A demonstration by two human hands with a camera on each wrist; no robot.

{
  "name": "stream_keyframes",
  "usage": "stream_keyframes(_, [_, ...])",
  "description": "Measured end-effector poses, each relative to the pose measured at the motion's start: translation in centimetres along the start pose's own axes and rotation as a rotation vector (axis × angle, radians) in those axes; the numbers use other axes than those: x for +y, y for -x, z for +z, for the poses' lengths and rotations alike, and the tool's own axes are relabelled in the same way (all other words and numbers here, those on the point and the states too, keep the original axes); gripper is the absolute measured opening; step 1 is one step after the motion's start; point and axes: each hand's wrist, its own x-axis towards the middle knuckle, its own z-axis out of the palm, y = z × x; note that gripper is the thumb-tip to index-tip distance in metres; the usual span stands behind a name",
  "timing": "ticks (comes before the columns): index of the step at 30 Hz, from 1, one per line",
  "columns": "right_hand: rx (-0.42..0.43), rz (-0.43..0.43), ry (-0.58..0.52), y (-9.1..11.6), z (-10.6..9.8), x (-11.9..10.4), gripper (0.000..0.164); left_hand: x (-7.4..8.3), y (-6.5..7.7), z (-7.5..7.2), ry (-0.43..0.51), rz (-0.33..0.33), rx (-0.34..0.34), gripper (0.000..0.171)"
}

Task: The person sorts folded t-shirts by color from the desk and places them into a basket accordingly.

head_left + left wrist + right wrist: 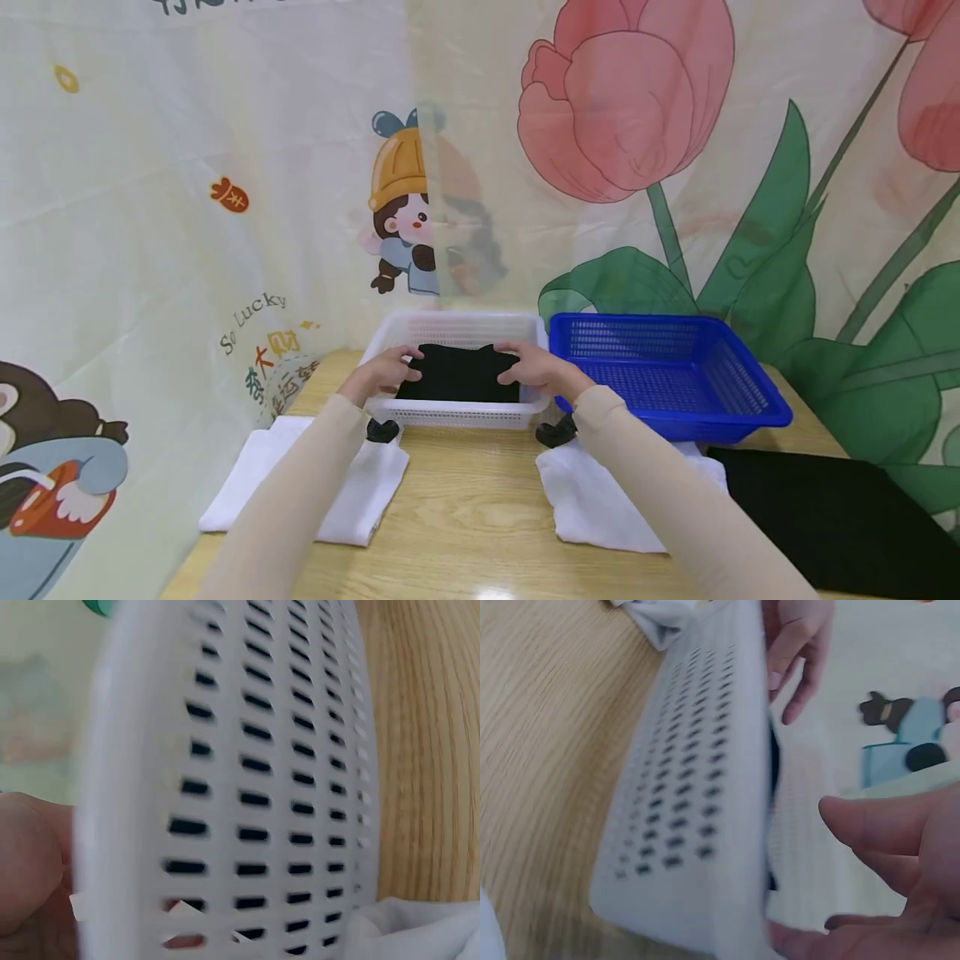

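Note:
A folded black cloth (459,375) lies in the white plastic basket (450,413). At the cloth's left edge is my left hand (384,372), fingers loosely bent and spread. Over the right side of the basket, my right hand (542,369) has its fingertips by the cloth's right edge. In the right wrist view, the right hand's thumb (874,823) and fingers stand apart with nothing between them. The perforated basket wall (255,780) hides most of the left hand and the cloth in the left wrist view.
Right of the white basket stands a blue basket (667,375). White folded cloths lie on the table at left (360,492) and right (585,496), partly under my forearms. A larger black cloth (832,517) lies at the right edge. A printed curtain (480,167) hangs behind.

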Motion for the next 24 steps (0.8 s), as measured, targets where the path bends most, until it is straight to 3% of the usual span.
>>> stream_keyframes(4, [-0.036, -0.100, 0.032, 3.8, -3.1, -1.2, 0.067, 1.3, 1.8, -0.2, -0.075, 0.084, 0.062, 0.049])
stream_keyframes(10, [-0.012, -0.146, 0.087, 11.3, -8.4, -1.2, 0.064, 3.6, 4.5, 1.0, -0.022, 0.238, 0.113, 0.047])
stream_keyframes(14, [0.025, -0.159, 0.104, 16.0, -11.1, 0.3, 0.065, 5.3, 6.5, 3.0, 0.032, 0.330, 0.108, 0.042])
stream_keyframes(18, [0.083, -0.154, 0.142, 20.2, -13.2, 2.3, 0.064, 6.9, 8.3, 5.6, 0.088, 0.370, 0.065, 0.038])
stream_keyframes(24, [0.156, -0.077, 0.223, 24.8, -16.3, 6.6, 0.061, 8.6, 9.3, 10.1, 0.155, 0.426, -0.001, 0.034])
